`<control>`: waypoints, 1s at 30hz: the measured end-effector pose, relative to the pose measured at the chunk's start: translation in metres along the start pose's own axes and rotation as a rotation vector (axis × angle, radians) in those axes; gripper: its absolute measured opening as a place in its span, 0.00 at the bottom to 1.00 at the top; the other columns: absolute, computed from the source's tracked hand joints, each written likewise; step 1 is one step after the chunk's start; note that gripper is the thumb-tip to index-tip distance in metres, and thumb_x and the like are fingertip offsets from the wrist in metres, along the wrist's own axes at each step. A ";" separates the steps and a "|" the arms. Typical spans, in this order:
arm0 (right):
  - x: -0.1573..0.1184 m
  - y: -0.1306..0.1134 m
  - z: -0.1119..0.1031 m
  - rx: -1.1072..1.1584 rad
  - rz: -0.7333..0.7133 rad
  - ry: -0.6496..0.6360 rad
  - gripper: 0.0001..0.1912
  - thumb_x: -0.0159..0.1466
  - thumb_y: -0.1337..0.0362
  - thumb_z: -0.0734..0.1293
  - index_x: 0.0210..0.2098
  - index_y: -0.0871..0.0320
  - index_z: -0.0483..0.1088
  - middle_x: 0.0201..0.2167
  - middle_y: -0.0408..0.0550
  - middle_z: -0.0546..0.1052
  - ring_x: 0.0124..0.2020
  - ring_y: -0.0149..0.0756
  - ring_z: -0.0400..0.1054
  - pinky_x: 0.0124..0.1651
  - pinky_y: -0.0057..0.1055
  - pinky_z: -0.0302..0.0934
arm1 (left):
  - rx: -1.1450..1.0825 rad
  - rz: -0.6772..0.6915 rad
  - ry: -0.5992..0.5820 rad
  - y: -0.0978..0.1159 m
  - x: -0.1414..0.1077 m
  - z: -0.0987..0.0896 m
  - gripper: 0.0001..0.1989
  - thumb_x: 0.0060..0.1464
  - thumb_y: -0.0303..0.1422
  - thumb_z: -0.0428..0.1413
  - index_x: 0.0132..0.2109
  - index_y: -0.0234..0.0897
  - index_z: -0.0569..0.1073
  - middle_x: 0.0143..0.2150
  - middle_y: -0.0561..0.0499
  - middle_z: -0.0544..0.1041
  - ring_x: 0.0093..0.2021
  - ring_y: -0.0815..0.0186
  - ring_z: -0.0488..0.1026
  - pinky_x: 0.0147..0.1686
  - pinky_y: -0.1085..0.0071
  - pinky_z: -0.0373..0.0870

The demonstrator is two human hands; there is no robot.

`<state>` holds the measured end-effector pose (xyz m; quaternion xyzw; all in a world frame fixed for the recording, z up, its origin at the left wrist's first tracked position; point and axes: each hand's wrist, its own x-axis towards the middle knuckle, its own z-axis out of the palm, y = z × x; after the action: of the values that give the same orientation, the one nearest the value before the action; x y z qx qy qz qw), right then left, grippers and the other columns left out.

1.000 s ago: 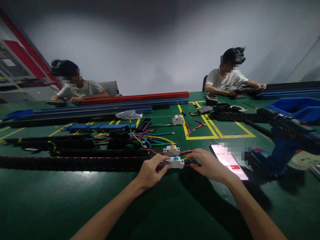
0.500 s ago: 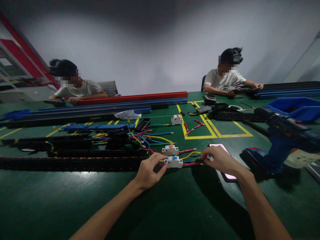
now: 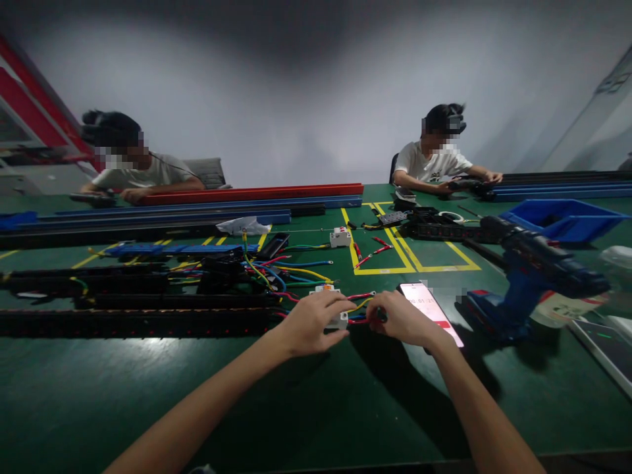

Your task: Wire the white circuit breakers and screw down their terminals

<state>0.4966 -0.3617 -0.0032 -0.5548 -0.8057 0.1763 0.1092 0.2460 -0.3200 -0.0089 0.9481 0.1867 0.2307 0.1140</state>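
Taking the nearer white, box-shaped switch block [image 3: 339, 321] on the green counter [image 3: 207, 401] as the clock's centre, with twelve pointing away from the wearer, the left hand [image 3: 313, 322] drapes over it, partly open, fingers on the far side and thumb on the near side; whether it grips cannot be told. At three o'clock, the right hand [image 3: 397, 318] is nearly closed, thumb and forefinger at the ends of thin red and blue insulated wires [image 3: 357, 321]; whether they are pinched is hidden

The work in hand looks like steadying the block and handling its wires, which calls for a light touch at the ends and a still block

Just beyond, near twelve, sits a second white block with an orange toggle [image 3: 326, 288], partly behind the left fingers. Long black slotted strips [image 3: 123, 324] reach toward nine. A lit phone [image 3: 429, 309] lies at three, beside the right hand, with a blue and black cordless drill [image 3: 526, 280] past it, toward two. Short red wire pieces [image 3: 380, 249] lie near one
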 end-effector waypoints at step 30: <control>-0.001 0.002 0.004 0.082 0.023 0.004 0.12 0.53 0.74 0.64 0.35 0.57 0.73 0.35 0.45 0.77 0.33 0.31 0.67 0.34 0.24 0.52 | -0.109 -0.218 -0.158 -0.018 0.025 0.031 0.22 0.52 0.32 0.58 0.55 0.44 0.72 0.41 0.53 0.82 0.42 0.60 0.78 0.43 0.68 0.69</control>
<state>0.4968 -0.3624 -0.0079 -0.5595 -0.7911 0.2091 0.1315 0.2762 -0.2979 -0.0310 0.9297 0.2664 0.1516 0.2041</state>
